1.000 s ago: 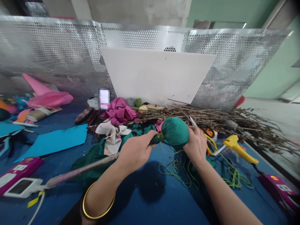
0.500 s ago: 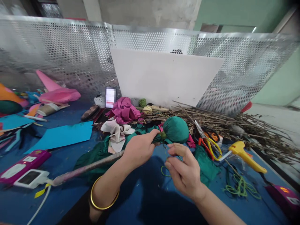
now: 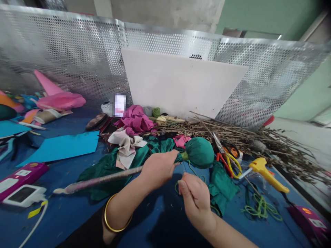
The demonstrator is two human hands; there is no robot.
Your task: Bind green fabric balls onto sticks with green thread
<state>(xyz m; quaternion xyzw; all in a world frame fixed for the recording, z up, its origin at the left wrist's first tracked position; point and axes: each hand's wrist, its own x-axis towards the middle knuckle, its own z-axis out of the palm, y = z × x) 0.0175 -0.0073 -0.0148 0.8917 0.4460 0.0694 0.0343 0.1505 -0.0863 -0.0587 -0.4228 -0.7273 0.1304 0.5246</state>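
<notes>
Green fabric ball (image 3: 199, 152), bound at its neck onto a long pinkish stick (image 3: 103, 179), sits just beyond both hands above the blue table (image 3: 64, 213). Left hand (image 3: 158, 168), wrist bangled, is fisted round the stick right behind the ball. Right hand (image 3: 196, 198), closed knuckles-up just below it, pinches thin green string (image 3: 190, 167). The ball's cloth is smooth, taut and round

The ball (image 3: 199, 152) at frame centre was wrapped in green cloth with a soft satin sheen, like the crumpled green fabric (image 3: 108, 167) beside it. The worktop (image 3: 64, 213) was matt blue. Across the top ran a perforated metal screen (image 3: 64, 58), dull silver, fronted by a smooth white board (image 3: 181, 86). Dry twigs (image 3: 258, 137) looked rough and woody.
</notes>
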